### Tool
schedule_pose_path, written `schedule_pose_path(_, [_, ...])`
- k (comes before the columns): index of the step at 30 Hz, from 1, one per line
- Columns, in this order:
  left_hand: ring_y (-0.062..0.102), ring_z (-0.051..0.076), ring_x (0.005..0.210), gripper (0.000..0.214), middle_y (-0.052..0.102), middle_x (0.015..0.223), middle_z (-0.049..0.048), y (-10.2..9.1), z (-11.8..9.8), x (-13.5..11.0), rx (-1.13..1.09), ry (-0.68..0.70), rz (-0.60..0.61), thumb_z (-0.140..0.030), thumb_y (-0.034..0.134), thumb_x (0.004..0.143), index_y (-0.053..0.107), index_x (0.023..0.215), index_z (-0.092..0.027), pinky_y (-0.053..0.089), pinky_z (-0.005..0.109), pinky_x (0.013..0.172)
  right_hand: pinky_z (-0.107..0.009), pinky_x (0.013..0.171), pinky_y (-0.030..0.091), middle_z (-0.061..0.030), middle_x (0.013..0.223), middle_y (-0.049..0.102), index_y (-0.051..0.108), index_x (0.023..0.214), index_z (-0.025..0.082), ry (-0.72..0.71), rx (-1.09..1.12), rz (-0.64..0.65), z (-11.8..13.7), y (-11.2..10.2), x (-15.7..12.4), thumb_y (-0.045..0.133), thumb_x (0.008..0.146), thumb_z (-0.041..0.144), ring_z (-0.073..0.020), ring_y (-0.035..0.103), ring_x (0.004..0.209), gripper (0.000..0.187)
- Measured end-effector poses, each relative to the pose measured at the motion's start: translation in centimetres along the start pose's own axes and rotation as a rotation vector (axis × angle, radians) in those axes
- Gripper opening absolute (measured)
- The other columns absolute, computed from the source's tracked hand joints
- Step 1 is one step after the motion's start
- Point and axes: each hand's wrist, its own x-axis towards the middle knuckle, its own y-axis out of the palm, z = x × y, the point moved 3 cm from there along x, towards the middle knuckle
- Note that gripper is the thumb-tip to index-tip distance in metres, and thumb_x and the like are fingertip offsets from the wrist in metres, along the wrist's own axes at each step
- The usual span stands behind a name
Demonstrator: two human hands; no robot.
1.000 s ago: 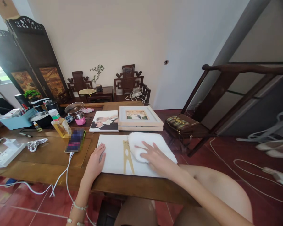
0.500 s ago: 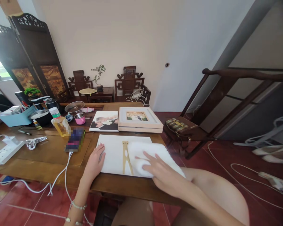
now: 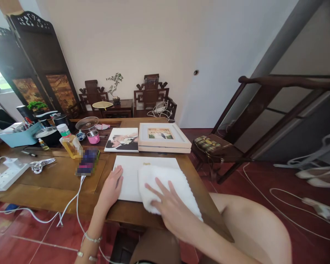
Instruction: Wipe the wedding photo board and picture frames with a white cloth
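A flat white panel lies at the table's near edge. My left hand rests on the panel's left edge with its fingers stretched out, holding nothing. Over the panel's right part is a fluffy white cloth with a scalloped edge; it overhangs the near side. My right hand presses on the cloth with fingers spread, not wrapped round it. Only the tip of a gold-coloured piece shows above the cloth; the rest is covered.
Behind the panel lie a photo print and a stacked pale picture frame. On the wooden table, a phone with a white cable, a bottle, a pink cup and a power strip stand left. A chair is right.
My right hand and the cloth have moved left and toward me, covering most of the gold-coloured two-legged piece. My left hand has stayed on the panel's left edge.
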Motion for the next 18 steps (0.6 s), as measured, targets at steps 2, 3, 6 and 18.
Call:
schedule_pose_path(2, [0.04, 0.024, 0.133, 0.04, 0.049, 0.138, 0.015, 0.0, -0.1, 0.0, 0.003, 0.003, 0.002, -0.023, 0.037, 0.092, 0.054, 0.127, -0.01, 0.03, 0.047, 0.112, -0.068, 0.108, 0.006, -0.0004, 0.153, 0.024, 0.065, 0.106, 0.021, -0.046, 0.025, 0.029, 1.0, 0.1, -1.7, 0.039, 0.066, -0.004, -0.0364, 0.001, 0.14, 0.054])
schedule_pose_path(3, [0.04, 0.024, 0.133, 0.04, 0.05, 0.137, 0.0153, 0.0, -0.1, 0.0, 0.002, 0.005, 0.001, -0.023, 0.038, 0.092, 0.055, 0.126, -0.01, 0.031, 0.047, 0.112, -0.067, 0.108, 0.007, 0.0002, 0.154, 0.024, 0.065, 0.105, 0.021, -0.063, 0.035, 0.043, 1.3, 0.0, -2.2, 0.039, 0.066, -0.004, -0.0358, 0.001, 0.14, 0.053])
schedule_pose_path(6, [0.04, 0.025, 0.133, 0.04, 0.05, 0.137, 0.0152, 0.0, -0.1, 0.0, 0.001, 0.006, -0.003, -0.024, 0.038, 0.092, 0.055, 0.126, -0.01, 0.031, 0.048, 0.112, -0.066, 0.109, 0.011, 0.0003, 0.153, 0.026, 0.065, 0.105, 0.021, -0.069, 0.051, 0.083, 1.2, -0.7, -2.0, 0.039, 0.066, -0.003, -0.0348, 0.005, 0.141, 0.053])
schedule_pose_path(18, [0.041, 0.024, 0.133, 0.04, 0.05, 0.137, 0.0153, -0.1, 0.2, 0.1, -0.028, 0.01, 0.004, -0.024, 0.039, 0.092, 0.055, 0.126, -0.01, 0.031, 0.046, 0.112, -0.071, 0.1, 0.021, -0.0127, 0.148, 0.035, 0.057, 0.12, 0.016, 0.115, -0.069, 0.088, -2.3, -1.7, 9.2, 0.04, 0.068, -0.007, -0.0428, 0.014, 0.137, 0.059])
